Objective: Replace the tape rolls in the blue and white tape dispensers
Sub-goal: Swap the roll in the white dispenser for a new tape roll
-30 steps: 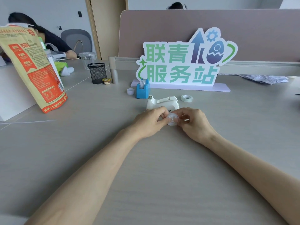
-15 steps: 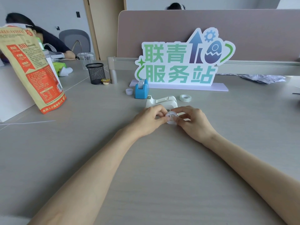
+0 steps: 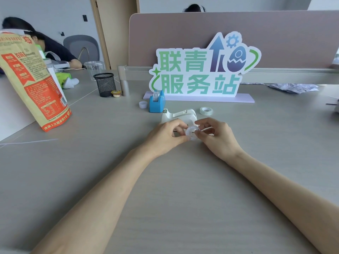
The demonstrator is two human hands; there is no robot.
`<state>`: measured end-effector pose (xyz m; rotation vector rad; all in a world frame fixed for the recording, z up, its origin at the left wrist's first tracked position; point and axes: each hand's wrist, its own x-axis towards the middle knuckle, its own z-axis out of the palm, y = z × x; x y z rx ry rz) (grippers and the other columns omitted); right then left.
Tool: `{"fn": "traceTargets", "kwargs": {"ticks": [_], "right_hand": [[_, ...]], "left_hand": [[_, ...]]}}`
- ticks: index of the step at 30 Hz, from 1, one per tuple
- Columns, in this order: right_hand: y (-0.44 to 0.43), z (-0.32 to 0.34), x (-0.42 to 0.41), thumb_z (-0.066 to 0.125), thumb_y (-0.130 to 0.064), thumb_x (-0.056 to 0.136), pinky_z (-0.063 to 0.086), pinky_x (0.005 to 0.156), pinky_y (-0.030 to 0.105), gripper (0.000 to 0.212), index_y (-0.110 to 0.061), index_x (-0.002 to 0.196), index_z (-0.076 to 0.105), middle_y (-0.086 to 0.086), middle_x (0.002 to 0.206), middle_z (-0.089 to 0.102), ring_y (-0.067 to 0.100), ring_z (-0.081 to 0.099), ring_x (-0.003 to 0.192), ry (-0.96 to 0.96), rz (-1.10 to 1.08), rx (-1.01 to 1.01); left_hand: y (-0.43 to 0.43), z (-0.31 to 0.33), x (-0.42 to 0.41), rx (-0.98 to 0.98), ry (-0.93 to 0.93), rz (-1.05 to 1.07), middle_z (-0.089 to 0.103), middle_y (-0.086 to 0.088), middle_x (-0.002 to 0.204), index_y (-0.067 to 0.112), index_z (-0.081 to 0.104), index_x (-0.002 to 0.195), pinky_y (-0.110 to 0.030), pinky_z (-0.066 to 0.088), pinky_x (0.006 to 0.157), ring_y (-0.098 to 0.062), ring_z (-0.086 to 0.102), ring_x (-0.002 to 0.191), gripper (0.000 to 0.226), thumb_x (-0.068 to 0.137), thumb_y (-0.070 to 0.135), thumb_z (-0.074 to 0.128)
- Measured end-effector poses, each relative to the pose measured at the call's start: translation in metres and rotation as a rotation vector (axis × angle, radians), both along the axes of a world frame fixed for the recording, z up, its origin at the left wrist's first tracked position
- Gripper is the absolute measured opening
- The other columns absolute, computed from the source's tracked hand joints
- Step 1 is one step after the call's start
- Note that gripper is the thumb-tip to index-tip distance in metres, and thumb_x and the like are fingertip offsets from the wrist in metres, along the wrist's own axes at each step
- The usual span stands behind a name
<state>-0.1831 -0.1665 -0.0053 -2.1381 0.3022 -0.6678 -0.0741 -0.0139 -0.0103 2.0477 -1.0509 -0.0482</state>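
The white cut-out sign (image 3: 201,70) at the far centre of the grey desk (image 3: 165,198) read "联青服务站" in green characters, with a blue arrow, gear and egg above. The tan and orange stand-up pouch (image 3: 34,83) at far left carried print too small to read, apart from "12" along its bottom edge. Both forearms reached forward from the near edge, and the hands met at desk centre: the left hand (image 3: 165,136) and the right hand (image 3: 218,136) each pinched, with thumb and fingertips, the small translucent white tape roll (image 3: 191,132) held between them just above the desk. Two dispensers were present: the white plastic tape dispenser (image 3: 178,115) lay directly beyond the hands, and the small blue tape dispenser (image 3: 156,103), loaded with tape, stood farther left. One loose pale tape roll (image 3: 206,110) lay right of the white dispenser; one small white ring (image 3: 143,104) lay left of the blue one. One black mesh pen cup (image 3: 105,84) stood far left.
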Motion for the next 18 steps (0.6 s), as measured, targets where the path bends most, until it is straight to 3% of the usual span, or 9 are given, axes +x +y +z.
{"fn": "traceTargets", "kwargs": {"ticks": [3, 9, 13, 18], "right_hand": [[-0.001, 0.001, -0.001, 0.064, -0.019, 0.086, 0.045, 0.061, 0.01, 0.012, -0.02, 0.095, 0.072, -0.009, 0.085, 0.068, 0.005, 0.062, 0.072, 0.022, -0.058, -0.017], [-0.009, 0.002, -0.004, 0.061, -0.026, 0.085, 0.053, 0.077, 0.033, 0.013, -0.021, 0.088, 0.072, -0.007, 0.086, 0.072, 0.015, 0.065, 0.086, 0.143, -0.12, -0.161], [-0.018, 0.001, -0.003, 0.059, -0.027, 0.085, 0.051, 0.075, 0.032, 0.015, -0.021, 0.089, 0.072, -0.005, 0.085, 0.07, 0.02, 0.062, 0.086, 0.186, -0.184, -0.187], [-0.014, 0.002, 0.0, 0.059, -0.025, 0.085, 0.05, 0.077, 0.031, 0.018, -0.019, 0.094, 0.074, -0.003, 0.091, 0.072, 0.018, 0.061, 0.087, 0.216, -0.19, -0.196]], "left_hand": [[0.0, 0.0, -0.004, 0.043, -0.05, 0.03, 0.066, 0.025, 0.084, 0.036, 0.061, 0.098, -0.027, 0.041, 0.061, -0.004, 0.049, 0.055, 0.02, 0.08, 0.042, 0.067], [0.001, -0.002, -0.006, 0.068, -0.143, 0.06, 0.063, 0.023, 0.083, 0.036, 0.059, 0.103, -0.023, 0.036, 0.059, 0.004, 0.048, 0.057, 0.019, 0.084, 0.032, 0.061], [0.0, -0.003, -0.009, 0.052, -0.236, 0.077, 0.064, 0.02, 0.092, 0.031, 0.06, 0.105, -0.022, 0.037, 0.061, 0.014, 0.048, 0.068, 0.019, 0.087, 0.025, 0.056], [-0.004, -0.005, -0.01, 0.019, -0.372, 0.083, 0.063, 0.015, 0.101, 0.025, 0.062, 0.103, -0.037, 0.053, 0.073, -0.009, 0.056, 0.099, 0.018, 0.088, 0.019, 0.054]]}}
